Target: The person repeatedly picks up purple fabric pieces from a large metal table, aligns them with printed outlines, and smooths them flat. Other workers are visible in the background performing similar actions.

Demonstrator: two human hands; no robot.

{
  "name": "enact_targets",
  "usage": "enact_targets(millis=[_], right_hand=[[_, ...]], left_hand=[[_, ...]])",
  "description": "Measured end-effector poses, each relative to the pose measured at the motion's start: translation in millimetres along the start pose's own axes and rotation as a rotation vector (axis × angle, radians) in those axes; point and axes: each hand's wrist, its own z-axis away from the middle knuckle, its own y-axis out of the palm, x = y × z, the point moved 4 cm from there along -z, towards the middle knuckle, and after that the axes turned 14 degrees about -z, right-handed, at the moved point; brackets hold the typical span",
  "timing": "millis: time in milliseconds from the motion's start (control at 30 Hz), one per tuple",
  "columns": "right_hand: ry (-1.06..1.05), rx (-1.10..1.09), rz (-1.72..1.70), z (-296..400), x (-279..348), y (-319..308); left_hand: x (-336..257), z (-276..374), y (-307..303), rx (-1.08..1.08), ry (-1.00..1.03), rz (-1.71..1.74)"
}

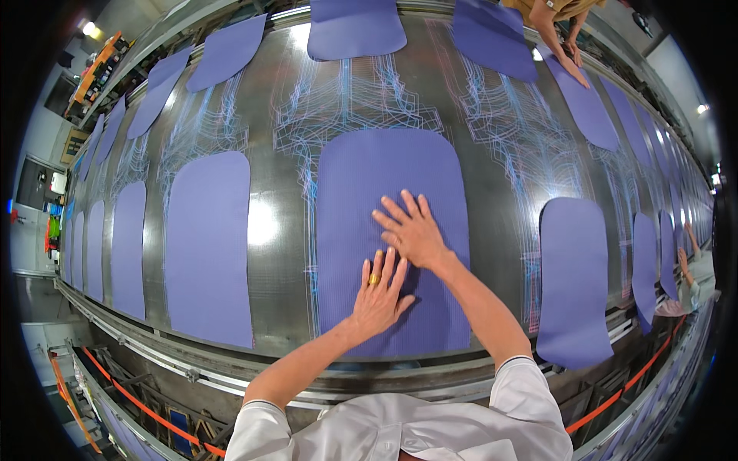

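Note:
Before me a purple ribbed fabric panel (369,178) with rounded far corners lies on a long dark printing table (282,276). My left hand (380,294), wearing a gold-coloured ring, rests over the lower middle of the panel with its fingers spread. Just beyond it and to the right, my right hand (412,230) lies palm down, fingers apart, near the panel's centre. The hands are almost touching, and neither grips anything. Coloured layered outlines (346,109) mark the tabletop beyond the panel.
Left of me lies another purple panel (210,248); one on the right (576,276) overhangs the near edge. Several more line both sides. Across the table a co-worker's hand (576,72) presses a panel (591,115). Another person (692,282) works far right. A metal rail (225,383) follows the near edge.

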Motion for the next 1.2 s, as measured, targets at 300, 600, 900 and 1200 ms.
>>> enact_targets(millis=[300, 600, 900, 1200], right_hand=[[0.075, -0.050, 0.072, -89, -85, -18], [0.339, -0.130, 0.078, -107, -120, -27], [0.499, -0.358, 0.102, -58, -67, -5], [0.431, -0.281, 0.020, 34, 39, 17]], left_hand=[[97, -137, 7, -0.142, -0.207, -0.206], [177, -185, -2, -0.128, -0.417, -0.277], [159, -170, 3, -0.198, -0.459, -0.338], [50, -11, -5, -0.009, -0.211, -0.204]])
